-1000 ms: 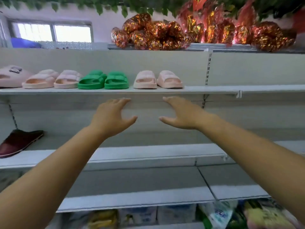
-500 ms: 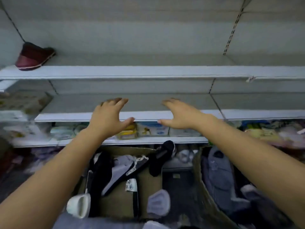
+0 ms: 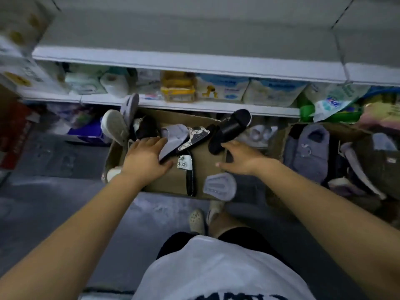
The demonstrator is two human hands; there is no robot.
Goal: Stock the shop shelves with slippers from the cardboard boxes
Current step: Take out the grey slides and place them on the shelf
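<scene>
An open cardboard box (image 3: 168,185) stands on the floor below the shelves, holding several loose slippers. My left hand (image 3: 145,158) hovers over its left side with straight, spread fingers; the heel of a grey slipper (image 3: 174,136) lies between fingers and thumb. My right hand (image 3: 240,158) is spread over the box's right side, fingertips at the heel of a black slide slipper (image 3: 232,126). Between my hands lie a patterned slipper (image 3: 195,136) and a black sandal with a jewelled strap (image 3: 188,169). Neither hand grips anything.
A second cardboard box (image 3: 279,137) of grey fluffy slippers (image 3: 309,148) stands to the right. A bare white shelf (image 3: 194,63) juts out above; the shelf below it holds tissue packs (image 3: 220,87). Grey floor lies to the left, and my feet (image 3: 198,219) stand just before the box.
My view has swung down from the upper shelves with the pink and green slippers to the boxes on the floor. Both hands, still spread, have come down over the left box.
</scene>
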